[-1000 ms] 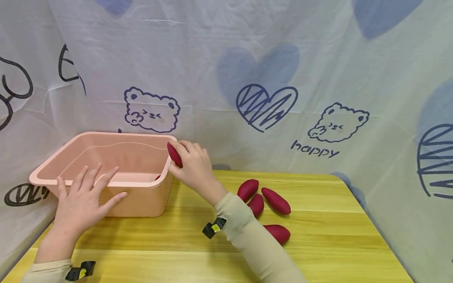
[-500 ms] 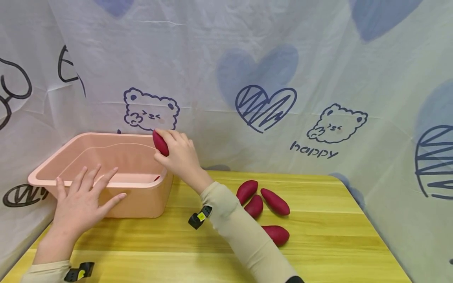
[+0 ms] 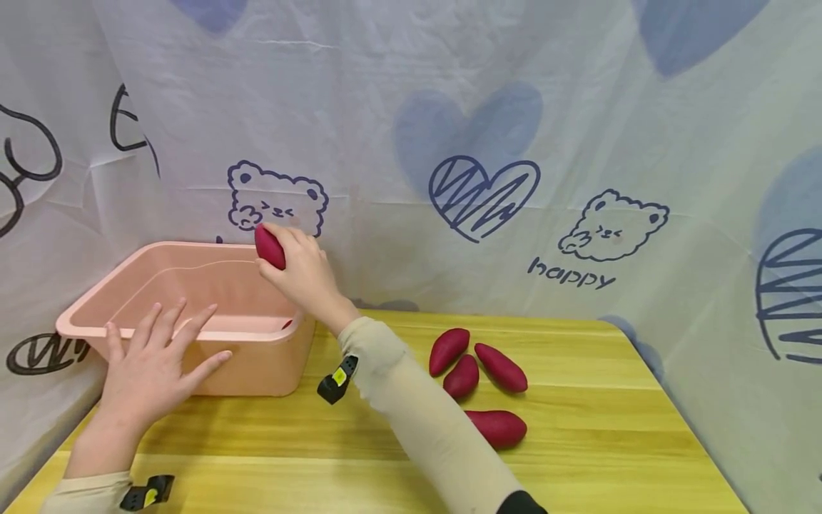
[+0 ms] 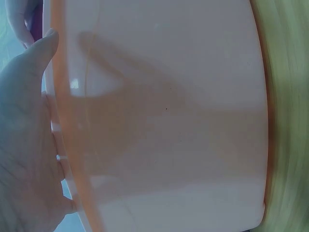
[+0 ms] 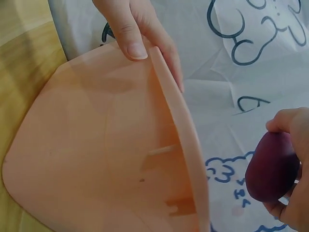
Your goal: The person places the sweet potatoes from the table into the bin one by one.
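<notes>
A dark red sweet potato [image 3: 270,246] is gripped between the thumb and fingers of my right hand [image 3: 302,273], up over the right part of the pink plastic basin [image 3: 244,364]. The right wrist view shows the same sweet potato [image 5: 272,166] held beside the basin's rim. My left hand [image 3: 150,368] rests on the basin's near rim with its fingers spread over the edge; in the left wrist view the thumb lies along the rim [image 4: 58,63]. A bit of red shows inside the basin by its near right corner; most of its floor is hidden.
On the yellow wooden table [image 3: 597,400], right of the basin, lie several more sweet potatoes [image 3: 501,368], the nearest one [image 3: 497,428] partly behind my right forearm. A white printed cloth [image 3: 385,107] hangs behind the table and along its sides.
My right hand has moved left and slightly up with the sweet potato, from the basin's right rim to above its opening. The left hand has stayed on the near rim.
</notes>
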Action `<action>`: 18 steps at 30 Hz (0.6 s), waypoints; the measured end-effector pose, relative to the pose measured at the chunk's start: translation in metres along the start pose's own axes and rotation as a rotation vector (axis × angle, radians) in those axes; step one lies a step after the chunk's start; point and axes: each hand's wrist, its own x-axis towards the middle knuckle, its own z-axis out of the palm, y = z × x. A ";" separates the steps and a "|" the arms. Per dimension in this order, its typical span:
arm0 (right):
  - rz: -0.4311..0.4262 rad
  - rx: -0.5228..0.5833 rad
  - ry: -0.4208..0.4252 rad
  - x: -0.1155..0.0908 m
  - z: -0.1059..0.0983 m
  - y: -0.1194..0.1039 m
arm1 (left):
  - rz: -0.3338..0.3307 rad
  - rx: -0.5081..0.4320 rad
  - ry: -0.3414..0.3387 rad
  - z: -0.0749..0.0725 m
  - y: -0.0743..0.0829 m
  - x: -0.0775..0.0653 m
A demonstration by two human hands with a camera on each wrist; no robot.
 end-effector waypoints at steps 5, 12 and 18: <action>0.035 0.059 -0.013 0.006 0.010 0.002 | -0.001 -0.003 -0.003 0.000 0.000 0.001; 0.037 0.114 -0.021 0.010 0.028 0.012 | 0.001 -0.004 -0.005 0.000 0.000 0.000; 0.013 0.119 -0.051 0.008 0.040 0.018 | 0.000 -0.005 -0.001 0.001 0.000 0.000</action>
